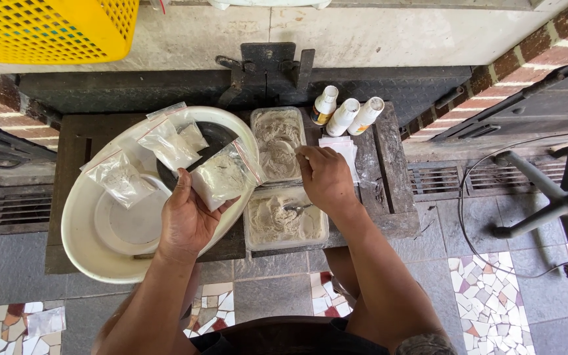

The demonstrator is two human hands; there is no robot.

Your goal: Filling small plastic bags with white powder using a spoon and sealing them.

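My left hand (185, 220) holds a small clear zip bag of grey-white powder (221, 177) over the rim of a white basin (83, 240). My right hand (327, 177) grips a metal spoon (295, 208) whose bowl dips into the near clear tub of pale powder (284, 223). A second tub of the same powder (277, 141) stands just behind it. Inside the basin lie three filled zip bags (165, 144) and a dark round dish (215, 135).
A dark wooden bench (389, 197) carries everything. Three small white bottles (346, 113) stand at its back right, beside a stack of empty clear bags (344, 148). A yellow perforated crate (47, 26) sits top left, a chair base (553, 204) at right.
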